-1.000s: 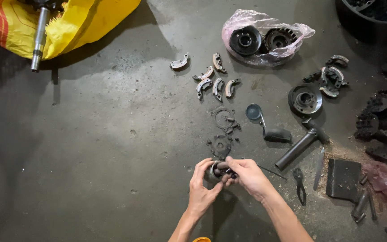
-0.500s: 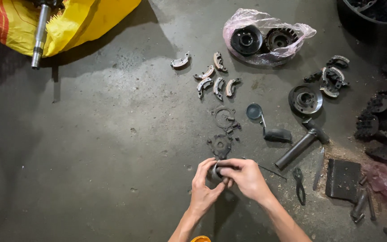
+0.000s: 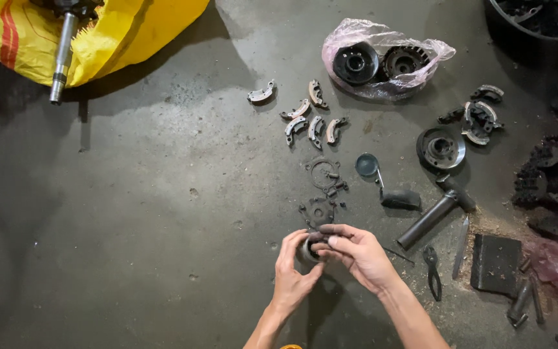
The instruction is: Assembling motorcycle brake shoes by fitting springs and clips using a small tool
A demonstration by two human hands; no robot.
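Observation:
My left hand [image 3: 294,266] and my right hand [image 3: 355,253] meet low in the middle of the head view, over a dark concrete floor. Both grip a small round metal part [image 3: 309,248], a dark ring-like piece mostly hidden by the fingers. The left cups it from the side and below; the greasy fingers of the right reach across its top. Just above the hands lies a flat dark plate with holes [image 3: 321,211], with a thin ring [image 3: 323,173] and small bits beyond it.
Several curved shoe pieces [image 3: 307,118] lie further up. A plastic bag with two round drums [image 3: 382,60] is upper right. A hammer [image 3: 435,212], pliers [image 3: 433,270], a dark block [image 3: 495,264] and greasy parts sit right. A yellow sack with a steel shaft [image 3: 61,55] is upper left.
My right hand has closed in over the round part, its fingers now covering the top. The left hand has stayed cupped against it. Nothing on the floor has moved.

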